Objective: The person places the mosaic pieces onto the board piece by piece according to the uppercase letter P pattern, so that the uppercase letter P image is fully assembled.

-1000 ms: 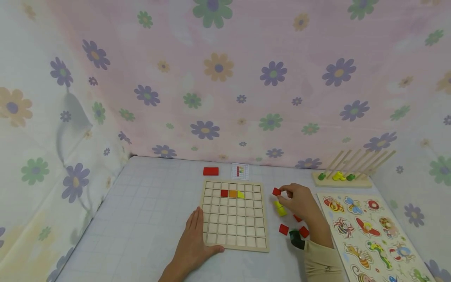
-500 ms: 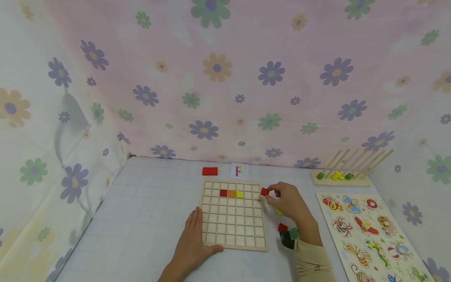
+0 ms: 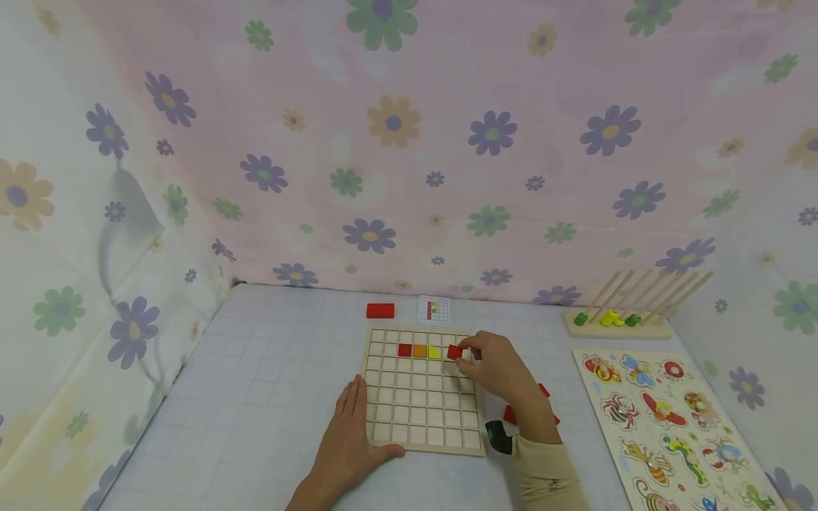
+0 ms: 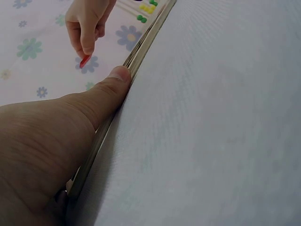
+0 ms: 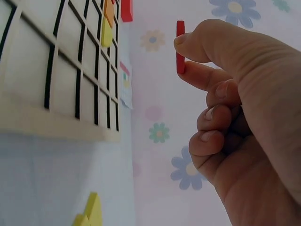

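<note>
Between the thumb and index finger of my right hand [image 3: 497,363] is a thin red square tile [image 5: 180,47], held above the right part of a wooden grid board [image 3: 420,415]. One row of the board carries a dark red tile [image 3: 405,350], an orange tile [image 3: 420,350] and a yellow tile [image 3: 434,352] with a cut corner, side by side. My left hand [image 3: 348,436] rests at the board's left front corner, fingers straight along the left edge. Its thumb lies against the front edge, as the left wrist view shows.
Behind the board lie a red block [image 3: 380,310] and a small pattern card [image 3: 434,310]. Loose red tiles [image 3: 510,415] are partly hidden under my right arm. At right are an insect puzzle board [image 3: 677,419] and a peg stand [image 3: 616,326].
My right hand has carried the red tile leftward from the loose pieces to over the grid board. The left hand has stayed in place.
</note>
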`<state>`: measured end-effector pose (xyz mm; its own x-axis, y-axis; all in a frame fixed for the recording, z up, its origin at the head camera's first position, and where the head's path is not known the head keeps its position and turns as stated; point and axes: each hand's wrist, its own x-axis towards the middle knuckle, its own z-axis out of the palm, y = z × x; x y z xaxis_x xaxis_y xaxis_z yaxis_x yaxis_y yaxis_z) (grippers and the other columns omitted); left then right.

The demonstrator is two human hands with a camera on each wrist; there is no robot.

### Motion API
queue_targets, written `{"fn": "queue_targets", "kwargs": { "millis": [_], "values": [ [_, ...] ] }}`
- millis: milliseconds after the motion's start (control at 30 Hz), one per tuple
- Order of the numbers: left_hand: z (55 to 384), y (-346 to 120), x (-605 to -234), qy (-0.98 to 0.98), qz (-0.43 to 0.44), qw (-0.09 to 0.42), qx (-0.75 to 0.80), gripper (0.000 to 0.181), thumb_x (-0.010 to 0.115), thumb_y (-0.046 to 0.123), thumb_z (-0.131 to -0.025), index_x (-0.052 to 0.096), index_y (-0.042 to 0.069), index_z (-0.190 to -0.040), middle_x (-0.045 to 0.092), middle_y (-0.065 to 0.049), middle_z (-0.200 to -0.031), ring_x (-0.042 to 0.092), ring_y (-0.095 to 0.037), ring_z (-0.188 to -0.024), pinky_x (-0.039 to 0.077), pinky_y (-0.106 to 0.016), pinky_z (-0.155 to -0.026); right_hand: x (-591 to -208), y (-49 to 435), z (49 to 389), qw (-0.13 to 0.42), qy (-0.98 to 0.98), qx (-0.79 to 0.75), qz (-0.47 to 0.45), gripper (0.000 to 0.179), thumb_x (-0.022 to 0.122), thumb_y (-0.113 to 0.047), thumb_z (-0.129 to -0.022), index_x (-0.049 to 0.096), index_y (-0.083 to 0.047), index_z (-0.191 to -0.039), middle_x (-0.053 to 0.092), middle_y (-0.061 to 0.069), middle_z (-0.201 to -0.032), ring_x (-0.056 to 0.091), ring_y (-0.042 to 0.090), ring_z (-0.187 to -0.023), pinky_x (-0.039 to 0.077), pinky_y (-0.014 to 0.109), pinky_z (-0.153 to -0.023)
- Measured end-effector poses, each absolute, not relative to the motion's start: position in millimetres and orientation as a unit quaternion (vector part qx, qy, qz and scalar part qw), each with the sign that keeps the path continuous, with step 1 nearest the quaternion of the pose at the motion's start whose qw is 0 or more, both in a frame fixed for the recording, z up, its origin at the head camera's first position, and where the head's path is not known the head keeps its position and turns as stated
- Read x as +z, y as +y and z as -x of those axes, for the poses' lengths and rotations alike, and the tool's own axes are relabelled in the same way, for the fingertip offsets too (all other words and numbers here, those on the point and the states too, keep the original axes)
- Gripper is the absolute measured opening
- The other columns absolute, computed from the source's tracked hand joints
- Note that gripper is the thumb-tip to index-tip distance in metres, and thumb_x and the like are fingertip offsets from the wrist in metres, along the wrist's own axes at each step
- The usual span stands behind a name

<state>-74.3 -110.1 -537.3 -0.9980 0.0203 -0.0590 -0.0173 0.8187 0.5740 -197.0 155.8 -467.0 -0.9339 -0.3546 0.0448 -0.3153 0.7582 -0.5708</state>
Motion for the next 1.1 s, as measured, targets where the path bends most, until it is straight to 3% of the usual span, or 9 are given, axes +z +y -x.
{"fn": "queue_targets", "kwargs": {
  "millis": [400, 900, 1100],
  "values": [
    [74.0, -112.2, -538.5, 0.957, -0.013, 0.014, 0.289, 0.139, 0.083, 0.073, -0.063, 0.018, -0.001, -0.162, 0.02, -0.018, -0.17, 0.022, -0.038, -0.155, 0.037, -0.053, -0.12, -469.2, 116.4, 195.3, 0.024, 0.931, -0.285, 0.226, 0.019, 0.076, -0.015, -0.087, 0.078, -0.007, -0.103, 0.047, -0.004, -0.069, 0.042, 0.011, -0.065, 0.034, 0.023, -0.057],
    [72.8, -113.2, -539.1, 0.957, -0.017, 0.005, 0.291, 0.139, 0.082, 0.074, -0.063, 0.02, -0.001, -0.161, 0.022, -0.018, -0.169, 0.024, -0.038, -0.155, 0.039, -0.053, -0.118, -475.2, 80.0, 194.0, 0.032, 0.922, -0.27, 0.276, 0.019, 0.073, -0.014, -0.089, 0.077, -0.005, -0.104, 0.063, -0.001, -0.081, 0.048, 0.01, -0.071, 0.043, 0.025, -0.063],
    [73.0, -112.7, -538.5, 0.955, -0.016, 0.013, 0.294, 0.139, 0.082, 0.074, -0.063, 0.018, -0.001, -0.162, 0.021, -0.019, -0.17, 0.023, -0.039, -0.155, 0.038, -0.053, -0.119, -479.6, 74.9, 195.5, 0.048, 0.926, -0.263, 0.267, 0.019, 0.072, -0.013, -0.089, 0.077, -0.005, -0.106, 0.062, 0.0, -0.083, 0.047, 0.011, -0.069, 0.043, 0.025, -0.061]
  ]
}}
